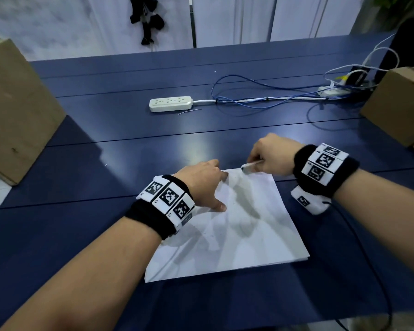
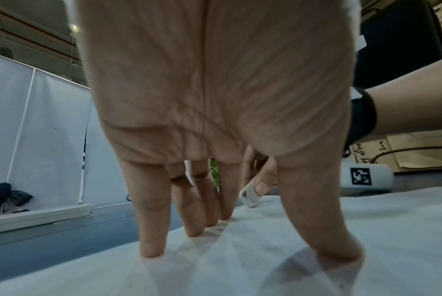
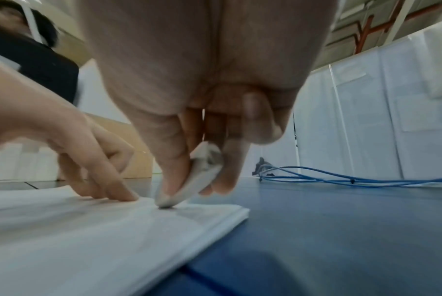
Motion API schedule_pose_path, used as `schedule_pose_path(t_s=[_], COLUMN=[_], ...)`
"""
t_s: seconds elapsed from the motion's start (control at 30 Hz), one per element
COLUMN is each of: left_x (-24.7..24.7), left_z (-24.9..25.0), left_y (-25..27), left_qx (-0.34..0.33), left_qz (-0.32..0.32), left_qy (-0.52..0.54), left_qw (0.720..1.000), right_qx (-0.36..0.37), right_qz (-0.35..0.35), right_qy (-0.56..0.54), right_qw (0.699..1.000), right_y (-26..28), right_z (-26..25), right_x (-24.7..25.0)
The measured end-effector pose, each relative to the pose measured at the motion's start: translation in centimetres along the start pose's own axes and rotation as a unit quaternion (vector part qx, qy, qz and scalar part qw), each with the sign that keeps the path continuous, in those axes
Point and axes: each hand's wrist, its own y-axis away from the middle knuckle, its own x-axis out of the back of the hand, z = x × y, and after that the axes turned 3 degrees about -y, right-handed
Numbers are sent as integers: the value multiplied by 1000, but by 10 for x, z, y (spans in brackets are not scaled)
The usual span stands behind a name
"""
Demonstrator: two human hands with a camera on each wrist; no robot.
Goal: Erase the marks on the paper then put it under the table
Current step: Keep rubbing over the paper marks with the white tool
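Note:
A white sheet of paper [image 1: 244, 225] lies on the blue table [image 1: 105, 149], on top of a thin stack. Small dark specks dot its upper part. My left hand [image 1: 201, 185] presses the paper's far left part with straight, spread fingers [image 2: 151, 230]. My right hand [image 1: 270, 154] pinches a white eraser [image 1: 249, 167] between thumb and fingers. The eraser's tip [image 3: 166, 202] touches the paper [image 3: 88, 230] near its far edge, close beside the left hand's fingertips [image 3: 123, 196].
A white power strip [image 1: 170, 103] and blue and white cables [image 1: 261, 99] lie further back on the table. Cardboard boxes stand at the left [image 1: 17, 111] and right [image 1: 397, 103] edges. A black cord [image 1: 359, 237] trails from my right wrist.

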Motion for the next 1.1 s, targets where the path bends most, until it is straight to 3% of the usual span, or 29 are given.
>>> schedule_pose_path(t_s=[0.1,0.23,0.4,0.47,0.67,0.83,0.93,1.1], left_x=[-1,-2,-1,-1,-3,0,1,-1], left_z=[0,-2,-3,-3,-4,-2,-3,-4], left_y=[0,-1,-1,-1,-3,-1,0,-2], left_qx=[4,4,-10,-8,-7,-13,-14,-7], left_qz=[1,5,8,7,5,3,2,1], left_qy=[-5,-9,7,8,-7,3,8,-5], left_qw=[1000,1000,1000,1000,1000,1000,1000,1000], right_qx=[34,116,12,7,89,4,0,68], right_qz=[-2,-122,-16,9,-99,-21,-7,-143], right_qy=[-1,-10,-2,8,-19,-8,-9,18], right_qw=[999,986,1000,1000,991,1000,1000,987], right_y=[6,33,3,2,40,6,0,26], right_z=[0,-8,1,3,-7,-1,1,-6], right_x=[-3,-5,-2,-2,-9,0,2,-6])
